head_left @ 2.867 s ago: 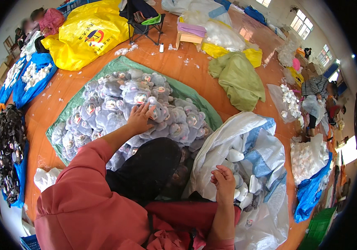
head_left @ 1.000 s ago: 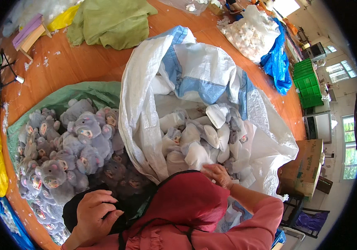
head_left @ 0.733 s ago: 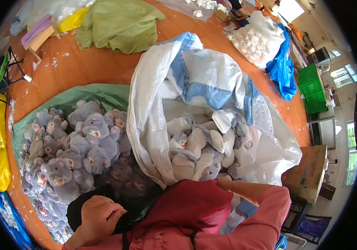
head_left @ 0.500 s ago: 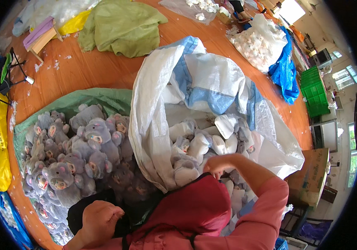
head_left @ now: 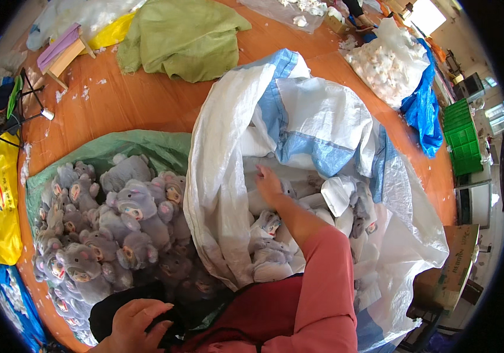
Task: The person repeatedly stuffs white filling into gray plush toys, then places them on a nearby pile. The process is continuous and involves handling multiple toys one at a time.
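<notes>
In my head view, the right hand (head_left: 268, 185) reaches into a white-and-blue sack (head_left: 214, 194) holding grey-and-white plush pieces (head_left: 271, 257), one showing a small doll-like face; I can't tell whether its fingers pinch anything. The left hand's (head_left: 137, 323) fingers are bent, slightly parted, near fluffy grey pink-eared toys (head_left: 137, 203) heaped on a green sheet (head_left: 158, 143).

The room is bright, and a patch at the top right glows plain white. The woven sack (head_left: 316, 112) shines in places, while the gray plush toys (head_left: 175, 266) closest to the black knee (head_left: 108, 306) sit in dark shadow. Black fills the corners, the green crate (head_left: 462, 138) looks bent near the round edge, and far-off things look fuzzy.
</notes>
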The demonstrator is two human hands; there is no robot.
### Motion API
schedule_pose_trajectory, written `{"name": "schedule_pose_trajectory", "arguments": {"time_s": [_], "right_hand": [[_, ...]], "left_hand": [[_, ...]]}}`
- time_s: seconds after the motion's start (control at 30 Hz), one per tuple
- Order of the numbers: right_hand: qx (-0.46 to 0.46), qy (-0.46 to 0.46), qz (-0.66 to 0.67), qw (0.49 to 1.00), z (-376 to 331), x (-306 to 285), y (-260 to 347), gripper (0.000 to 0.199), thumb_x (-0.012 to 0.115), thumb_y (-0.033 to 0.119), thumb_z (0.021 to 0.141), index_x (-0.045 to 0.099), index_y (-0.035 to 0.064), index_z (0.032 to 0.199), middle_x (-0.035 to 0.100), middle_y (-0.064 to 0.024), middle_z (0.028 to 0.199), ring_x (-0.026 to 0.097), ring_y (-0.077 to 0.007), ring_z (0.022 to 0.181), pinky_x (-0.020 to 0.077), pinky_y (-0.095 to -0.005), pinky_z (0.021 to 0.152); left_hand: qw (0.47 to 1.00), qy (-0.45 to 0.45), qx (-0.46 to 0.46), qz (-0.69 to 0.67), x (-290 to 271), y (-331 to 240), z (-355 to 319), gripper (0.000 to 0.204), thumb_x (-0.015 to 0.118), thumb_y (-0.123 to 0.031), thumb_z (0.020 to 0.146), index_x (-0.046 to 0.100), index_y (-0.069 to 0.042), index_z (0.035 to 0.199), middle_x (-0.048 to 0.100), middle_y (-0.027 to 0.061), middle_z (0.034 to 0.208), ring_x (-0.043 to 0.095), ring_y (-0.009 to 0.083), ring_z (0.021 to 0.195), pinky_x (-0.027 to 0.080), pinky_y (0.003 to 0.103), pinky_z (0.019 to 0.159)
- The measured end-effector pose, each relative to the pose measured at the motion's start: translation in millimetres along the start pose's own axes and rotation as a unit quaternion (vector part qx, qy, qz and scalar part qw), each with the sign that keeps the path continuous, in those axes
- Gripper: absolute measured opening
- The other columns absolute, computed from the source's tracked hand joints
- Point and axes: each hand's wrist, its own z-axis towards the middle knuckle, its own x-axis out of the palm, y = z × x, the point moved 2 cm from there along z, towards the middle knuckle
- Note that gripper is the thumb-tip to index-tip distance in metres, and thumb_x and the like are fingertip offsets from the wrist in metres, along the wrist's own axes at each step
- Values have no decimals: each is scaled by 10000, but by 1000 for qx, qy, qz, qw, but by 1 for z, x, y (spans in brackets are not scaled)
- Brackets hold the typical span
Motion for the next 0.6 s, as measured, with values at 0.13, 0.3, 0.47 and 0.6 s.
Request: {"name": "schedule_pose_trajectory", "arguments": {"time_s": [0.13,0.3,0.47,0.6], "right_hand": [[92,-30,76,992,30,12,-4,622,657,143,832,444,84,1413,512,-240,1340,518,-367,1202,422,-421,1019],[37,-139,54,988,52,-4,-12,857,737,260,822,252,111,1512,343,-294,1447,378,-458,1315,365,-483,1074],[116,-129,101,980,67,-23,8,900,779,339,787,289,109,1507,385,-250,1449,404,-412,1324,371,-455,1077],[186,-75,161,966,69,-29,20,950,820,403,735,350,42,1478,484,-234,1370,467,-367,1285,372,-417,1087]], "left_hand": [[1000,26,-8,7,3,1,10,354,725,-13,789,651,-62,1132,659,148,1059,641,322,947,522,388,833],[999,43,-13,17,6,3,21,346,726,-37,797,652,-64,1134,655,152,1058,635,334,966,518,398,847],[997,70,-28,14,8,5,30,330,717,-77,817,650,-66,1140,652,159,1071,628,354,991,510,416,867],[995,90,-43,26,9,6,32,332,713,-93,822,646,-66,1146,651,160,1075,625,356,999,505,420,874]]}}
